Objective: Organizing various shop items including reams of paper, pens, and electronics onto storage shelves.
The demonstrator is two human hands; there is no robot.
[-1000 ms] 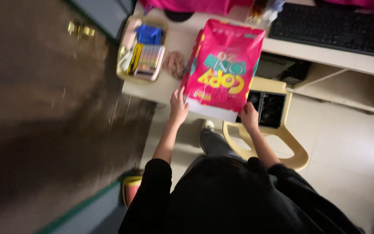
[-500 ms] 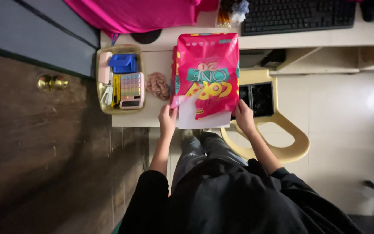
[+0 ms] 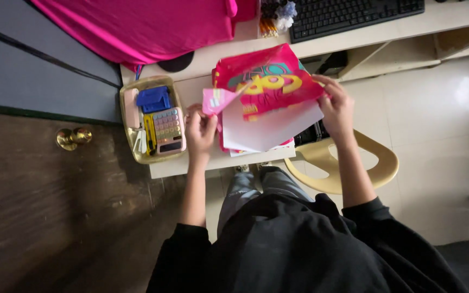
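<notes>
Pink glossy paper wrapper [image 3: 264,81] with yellow and teal lettering lies in the upper middle of the frame, on the pale desk top [image 3: 213,160], with its torn end turned toward the person and a stack of white paper sheets [image 3: 270,130] showing out of the opening. The left hand [image 3: 201,130] sits at the wrapper's left edge — thumb and fingers pinched on a torn flap of pink wrapper [image 3: 218,99] that stands up from the pack. The right hand [image 3: 336,106] grips the wrapper's right edge, fingers curled over the top and pressed together, thumb underneath as far as can be seen.

To the left of the left hand, a shallow beige tray [image 3: 127,142] holds a calculator with pastel keys [image 3: 168,130], a blue stapler-like block [image 3: 153,99] and a yellow utility knife [image 3: 149,135]. Bright pink cloth [image 3: 142,24] drapes across the upper left of the frame, and a black keyboard [image 3: 354,16] lies along the top right. Below the right forearm — toward the middle right — a cream plastic chair [image 3: 375,168] stands on pale floor tiles. A brass door knob [image 3: 71,137] shows at the far left against dark wood.
</notes>
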